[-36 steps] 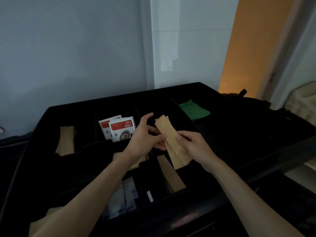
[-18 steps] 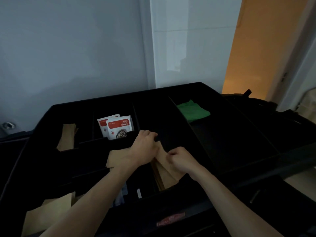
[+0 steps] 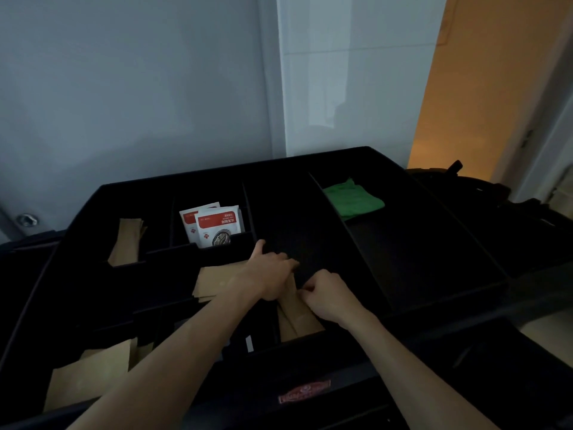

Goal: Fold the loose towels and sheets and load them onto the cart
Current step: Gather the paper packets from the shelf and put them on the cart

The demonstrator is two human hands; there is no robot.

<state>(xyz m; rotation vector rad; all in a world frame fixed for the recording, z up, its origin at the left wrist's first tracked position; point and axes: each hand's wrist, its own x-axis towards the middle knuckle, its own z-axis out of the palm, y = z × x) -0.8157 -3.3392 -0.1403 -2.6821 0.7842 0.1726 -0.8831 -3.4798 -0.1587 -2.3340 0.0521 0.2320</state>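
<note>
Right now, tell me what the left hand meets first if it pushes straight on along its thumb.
Probably the red-and-white packets standing just beyond the divider; the left hand points its thumb up toward them, though depth is unclear.

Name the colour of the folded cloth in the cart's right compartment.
Green; the folded cloth shows in the head view.

We see our left hand [image 3: 273, 274] and right hand [image 3: 325, 294] bare; both forearms bare too, no sleeves, rings or watch showing.
</note>
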